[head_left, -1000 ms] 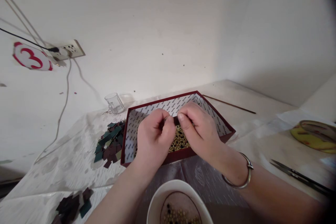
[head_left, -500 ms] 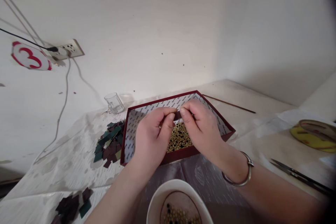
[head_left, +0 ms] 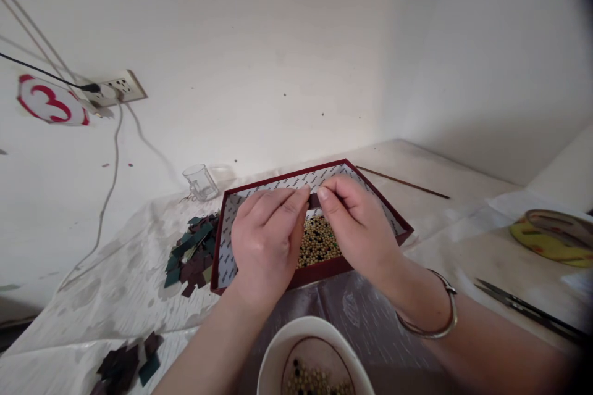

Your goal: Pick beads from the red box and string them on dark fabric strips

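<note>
Between my two hands is a small dark brown strip point(head_left: 314, 200), perhaps paper or cloth. My left hand point(head_left: 271, 231) is closed at the strip's left end, its back turned up so that part of the grip is hidden. My right hand point(head_left: 354, 216), with a metal bangle on the wrist, pinches the other end between thumb and forefinger. Below both hands lies a shallow dark red box point(head_left: 319, 274) with a printed white lining. Many small yellowish and black beads point(head_left: 319, 244) lie inside it.
Left of the box is a pile of green and brown pieces point(head_left: 194, 250); another pile point(head_left: 125, 365) lies nearer. A glass mug point(head_left: 200, 182) stands behind. A white bowl point(head_left: 271, 358) of beads is in front. At right are a thin stick point(head_left: 403, 182), tape roll point(head_left: 551, 237) and dark scissors-like tool point(head_left: 523, 305).
My left hand has rolled over, so its back now faces up and its thumb is less visible. My right hand keeps its pinch on the strip. The view has shifted slightly.
</note>
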The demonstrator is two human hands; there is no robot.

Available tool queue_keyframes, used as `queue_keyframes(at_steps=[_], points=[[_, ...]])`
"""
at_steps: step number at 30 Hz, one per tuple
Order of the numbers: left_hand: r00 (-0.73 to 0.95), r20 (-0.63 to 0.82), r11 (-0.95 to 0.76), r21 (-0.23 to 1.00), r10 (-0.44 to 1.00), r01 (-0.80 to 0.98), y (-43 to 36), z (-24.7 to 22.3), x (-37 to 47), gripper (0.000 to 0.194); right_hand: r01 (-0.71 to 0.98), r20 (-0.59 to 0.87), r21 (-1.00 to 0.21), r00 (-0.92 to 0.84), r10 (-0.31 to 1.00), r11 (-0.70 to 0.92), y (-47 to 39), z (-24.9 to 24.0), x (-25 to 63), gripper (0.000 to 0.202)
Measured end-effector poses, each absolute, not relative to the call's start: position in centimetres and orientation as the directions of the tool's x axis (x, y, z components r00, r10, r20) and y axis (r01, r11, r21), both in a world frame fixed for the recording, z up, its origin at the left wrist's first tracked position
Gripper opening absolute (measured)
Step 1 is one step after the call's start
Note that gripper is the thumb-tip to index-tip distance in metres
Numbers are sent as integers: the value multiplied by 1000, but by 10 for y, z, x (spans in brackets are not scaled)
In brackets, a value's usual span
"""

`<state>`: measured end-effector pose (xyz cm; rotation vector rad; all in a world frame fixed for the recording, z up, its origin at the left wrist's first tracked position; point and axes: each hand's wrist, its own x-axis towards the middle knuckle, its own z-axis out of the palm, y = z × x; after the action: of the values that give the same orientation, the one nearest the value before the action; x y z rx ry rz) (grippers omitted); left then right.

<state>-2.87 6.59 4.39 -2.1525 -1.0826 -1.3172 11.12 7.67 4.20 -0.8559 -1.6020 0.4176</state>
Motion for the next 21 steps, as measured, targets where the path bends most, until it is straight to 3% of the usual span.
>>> queue_keyframes(at_steps=[4, 7, 9, 14, 21], points=[[128, 758, -639, 430, 639, 638, 67, 50, -31, 19, 286, 704, -675, -24, 709, 680, 75, 42, 110, 21], [88, 576, -560, 729, 813, 394, 69, 50, -33, 16, 293, 711, -664, -37, 702, 688, 76, 41, 110, 21], [101, 467, -476, 845, 879, 241, 71, 49, -34, 15, 297, 709, -664, -44, 704, 686, 76, 40, 109, 20], [159, 402, -418, 905, 902, 81, 72, 48, -32, 8, 279, 703, -669, -62, 708, 689, 77, 39, 108, 20], [123, 404, -422, 884, 906, 203, 71, 50, -34, 8, 295, 706, -662, -64, 705, 689, 78, 37, 107, 20]])
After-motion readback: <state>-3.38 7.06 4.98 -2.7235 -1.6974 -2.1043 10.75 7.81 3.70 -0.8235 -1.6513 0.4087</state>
